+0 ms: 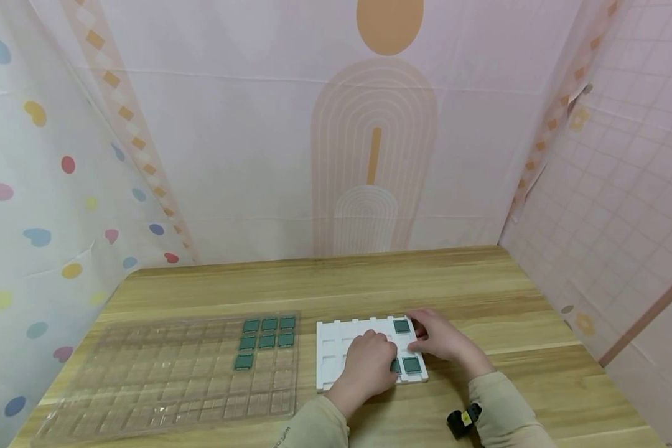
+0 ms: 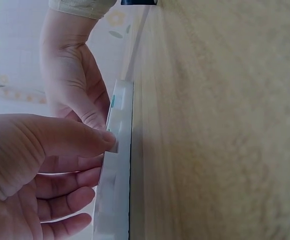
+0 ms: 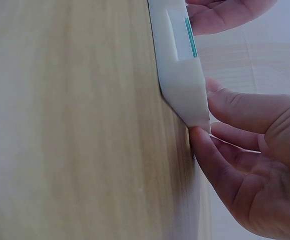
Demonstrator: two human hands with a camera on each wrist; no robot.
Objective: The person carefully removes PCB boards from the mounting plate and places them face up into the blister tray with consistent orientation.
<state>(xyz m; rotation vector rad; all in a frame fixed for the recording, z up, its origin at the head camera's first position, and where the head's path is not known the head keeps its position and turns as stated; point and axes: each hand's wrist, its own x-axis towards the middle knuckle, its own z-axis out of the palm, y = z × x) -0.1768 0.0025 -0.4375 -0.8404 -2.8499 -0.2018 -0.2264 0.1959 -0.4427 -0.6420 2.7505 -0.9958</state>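
On the wooden table lies a white tray (image 1: 327, 367) with shallow square pockets. Green square chips sit at its right side, one chip (image 1: 401, 326) in the back corner and another chip (image 1: 411, 365) in the front corner. Bent over the tray's front is my left hand (image 1: 366, 361), its fingertips at a green chip (image 1: 395, 366) beside the front corner one. The left wrist view shows that thumb and fingers pinching at the pocket; they hide most of the chip. My right hand (image 3: 260, 150) grips the tray's right edge between thumb and fingers.
Left of the white tray, a clear plastic tray (image 1: 145, 373) with many pockets holds several green chips (image 1: 266, 341) near its back right corner. A small black device (image 1: 462, 420) is at my right cuff. Patterned cloth (image 1: 246, 155) hangs behind the table.
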